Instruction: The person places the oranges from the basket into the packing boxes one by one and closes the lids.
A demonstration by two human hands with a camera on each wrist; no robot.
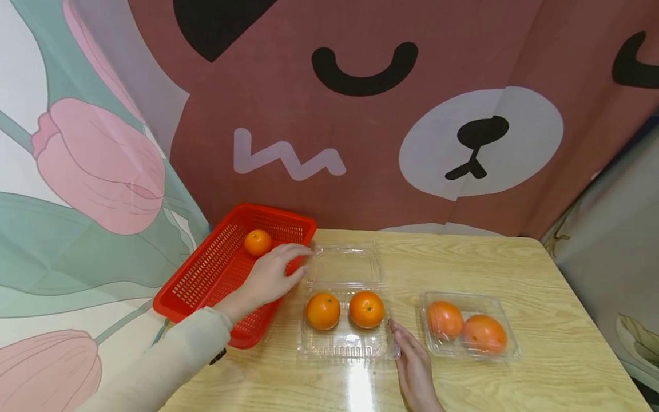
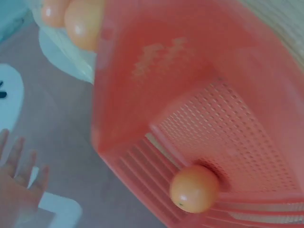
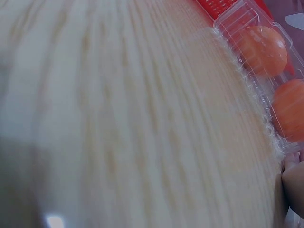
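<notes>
A clear plastic clamshell box [image 1: 342,346] lies with its lid [image 1: 345,266] folded back; two oranges [image 1: 322,311] sit side by side in its base. Over the right rim of a red basket [image 1: 206,286], my left hand [image 1: 270,274] hovers with loosely bent fingers and nothing in them, near the lid. One orange [image 1: 258,243] rests at the basket's far end, also seen in the left wrist view as an orange [image 2: 194,188]. Beside the box's right edge, my right hand [image 1: 413,363] touches it with fairly straight fingers. In the right wrist view only part of that hand [image 3: 294,183] shows.
Right of my right hand stands a closed clear box [image 1: 471,350] with two oranges inside. All of this is on a wooden table [image 1: 546,297], backed by a curtain [image 1: 370,131] with a bear print. A flowered curtain [image 1: 87,252] hangs on the left.
</notes>
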